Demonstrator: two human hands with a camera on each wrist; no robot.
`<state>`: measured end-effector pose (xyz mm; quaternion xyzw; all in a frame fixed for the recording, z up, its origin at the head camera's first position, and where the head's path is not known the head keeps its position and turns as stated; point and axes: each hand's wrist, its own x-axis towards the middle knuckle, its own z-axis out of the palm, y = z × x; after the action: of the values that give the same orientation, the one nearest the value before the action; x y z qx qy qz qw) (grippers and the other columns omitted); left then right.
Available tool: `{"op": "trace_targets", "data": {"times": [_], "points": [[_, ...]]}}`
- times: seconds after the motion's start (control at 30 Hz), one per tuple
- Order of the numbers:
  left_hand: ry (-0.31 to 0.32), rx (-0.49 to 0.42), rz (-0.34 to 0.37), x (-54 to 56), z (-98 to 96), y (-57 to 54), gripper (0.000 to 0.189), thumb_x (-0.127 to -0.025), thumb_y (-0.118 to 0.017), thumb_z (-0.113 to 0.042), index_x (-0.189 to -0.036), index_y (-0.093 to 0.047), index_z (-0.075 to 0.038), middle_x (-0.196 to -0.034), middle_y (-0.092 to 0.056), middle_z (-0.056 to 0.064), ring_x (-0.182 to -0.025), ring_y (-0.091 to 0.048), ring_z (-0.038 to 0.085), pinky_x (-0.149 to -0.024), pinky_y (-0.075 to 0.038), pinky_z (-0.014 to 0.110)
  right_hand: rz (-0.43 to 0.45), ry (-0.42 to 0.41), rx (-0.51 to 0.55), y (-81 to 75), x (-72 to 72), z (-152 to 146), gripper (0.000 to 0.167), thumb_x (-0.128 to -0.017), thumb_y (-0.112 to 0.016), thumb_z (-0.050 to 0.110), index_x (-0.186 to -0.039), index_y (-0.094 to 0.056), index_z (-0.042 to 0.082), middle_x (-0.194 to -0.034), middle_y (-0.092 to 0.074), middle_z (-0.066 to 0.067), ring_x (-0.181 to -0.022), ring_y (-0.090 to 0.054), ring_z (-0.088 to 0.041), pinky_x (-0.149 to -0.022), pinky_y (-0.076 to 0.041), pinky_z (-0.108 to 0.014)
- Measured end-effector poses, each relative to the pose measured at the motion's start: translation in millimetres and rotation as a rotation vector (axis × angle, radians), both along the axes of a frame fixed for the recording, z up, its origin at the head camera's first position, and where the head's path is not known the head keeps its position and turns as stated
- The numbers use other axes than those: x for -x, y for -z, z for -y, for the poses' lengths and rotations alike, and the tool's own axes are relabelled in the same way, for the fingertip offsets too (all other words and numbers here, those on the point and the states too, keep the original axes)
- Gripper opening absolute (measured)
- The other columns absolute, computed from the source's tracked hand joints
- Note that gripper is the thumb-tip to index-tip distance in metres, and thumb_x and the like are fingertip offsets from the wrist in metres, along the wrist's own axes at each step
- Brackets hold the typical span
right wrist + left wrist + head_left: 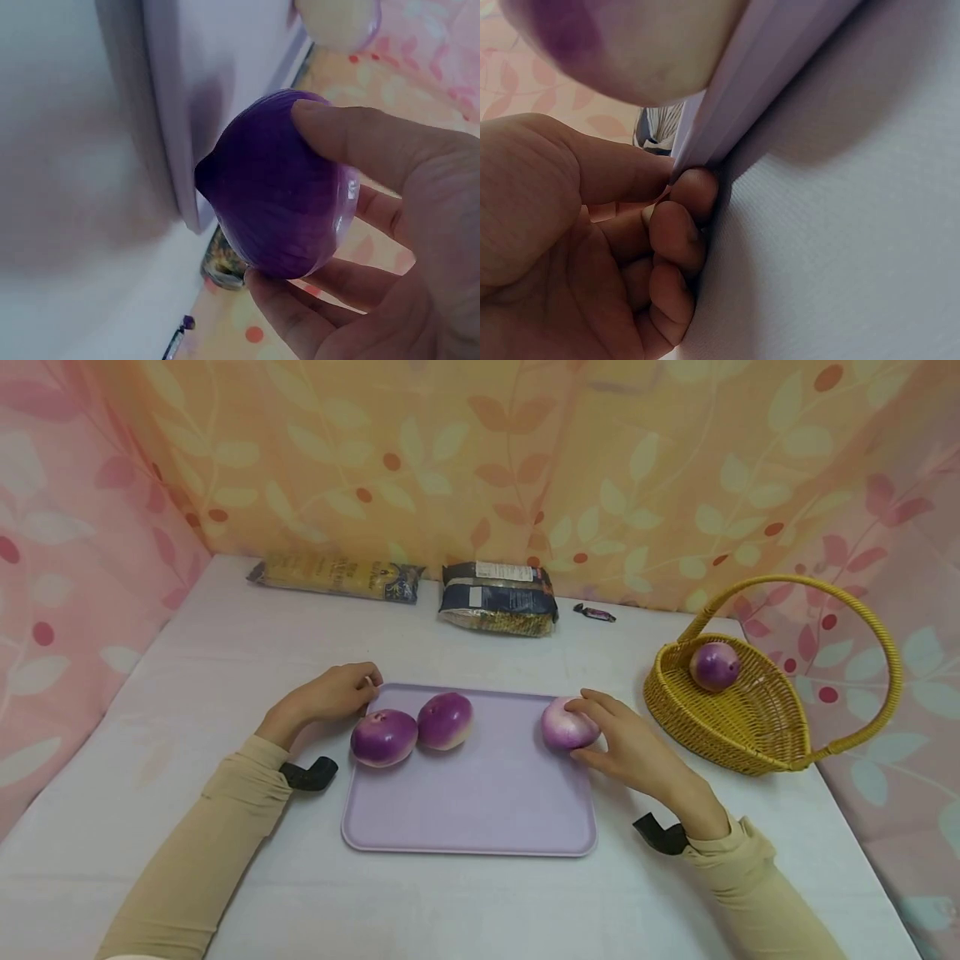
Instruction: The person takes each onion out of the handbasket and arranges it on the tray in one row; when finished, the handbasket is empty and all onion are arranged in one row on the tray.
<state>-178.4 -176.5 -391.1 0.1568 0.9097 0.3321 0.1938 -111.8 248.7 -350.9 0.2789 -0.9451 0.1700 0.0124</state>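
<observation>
In the right wrist view my right hand (442, 202) holds a purple onion (277, 187) between thumb and fingers, its pointed end toward the tray. The head view shows this onion (564, 724) at the right back corner of the lilac tray (480, 802). My left hand (335, 693) is at the tray's left back corner. Seen from the left wrist, its thumb and curled fingers (676, 232) pinch the tray's rim (697, 142). Two round purple-and-white vegetables, like turnips, lie side by side on the tray: a left one (384, 738) and a right one (446, 721).
A yellow wicker basket (678, 731) with a tall handle stands at the right, a purple round vegetable (715, 666) inside. Along the back lie a long yellow packet (337, 578), a dark blue packet (498, 599) and a small wrapped candy (595, 612). Patterned curtains surround the white table.
</observation>
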Motion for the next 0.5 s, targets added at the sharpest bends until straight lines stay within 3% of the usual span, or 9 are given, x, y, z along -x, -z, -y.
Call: {"op": "trace_targets", "data": {"times": [0.5], "points": [[-0.001, 0.006, -0.007, -1.2, -0.6, -1.7, 0.022, -0.099, -0.045, -0.009, -0.115, -0.055, 0.002, -0.082, -0.065, 0.01, -0.073, -0.056, 0.018, -0.066, -0.045, 0.028, -0.014, -0.063, -0.018, 9.9, 0.9, 23.3, 0.064, -0.082, -0.078, 0.03, -0.137, -0.052, 0.009, -0.142, -0.05, -0.02, -0.126, -0.054, -0.04, -0.103, -0.044, -0.053]]}}
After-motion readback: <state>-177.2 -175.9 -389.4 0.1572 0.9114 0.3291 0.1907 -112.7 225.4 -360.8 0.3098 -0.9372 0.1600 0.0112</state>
